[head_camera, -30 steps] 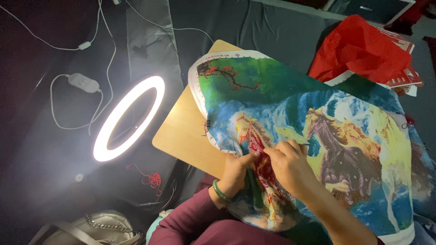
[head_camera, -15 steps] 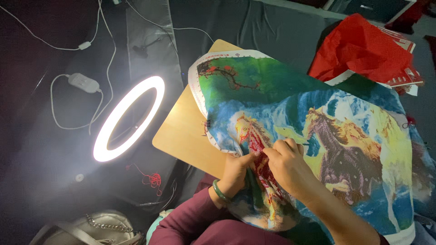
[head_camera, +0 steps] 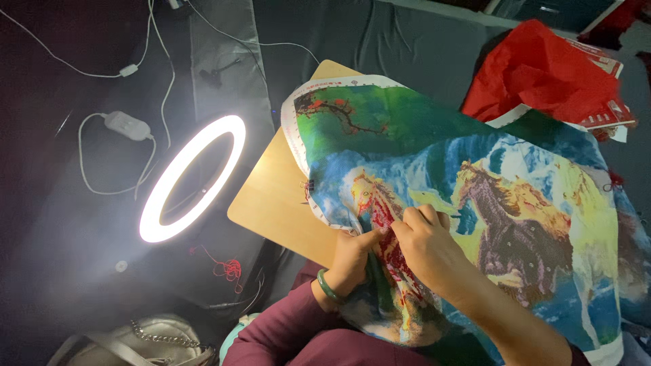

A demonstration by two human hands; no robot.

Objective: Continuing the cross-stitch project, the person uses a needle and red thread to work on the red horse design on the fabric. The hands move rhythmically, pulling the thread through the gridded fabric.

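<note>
A large, brightly coloured embroidered cloth showing horses on blue and green (head_camera: pixel 475 169) lies draped over a pale wooden board (head_camera: pixel 274 203) and the person's lap. The left hand (head_camera: pixel 352 254), with a green bangle (head_camera: pixel 327 288) at the wrist, pinches a fold of the cloth at the red stitched patch. The right hand (head_camera: pixel 424 244) rests on the cloth just beside it, fingertips pinched together; whether they grip anything cannot be told. A glowing white ring lamp (head_camera: pixel 190 176) stands left of the board, crumpled red fabric (head_camera: pixel 542 74) at upper right.

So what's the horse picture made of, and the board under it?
The horse picture looks like soft cloth covered in coloured stitching: it drapes, wrinkles, and has a white woven edge. The board looks like smooth, pale wood or laminate, flat, with a rounded corner. Both hands, left and right, pinch the cloth.
</note>
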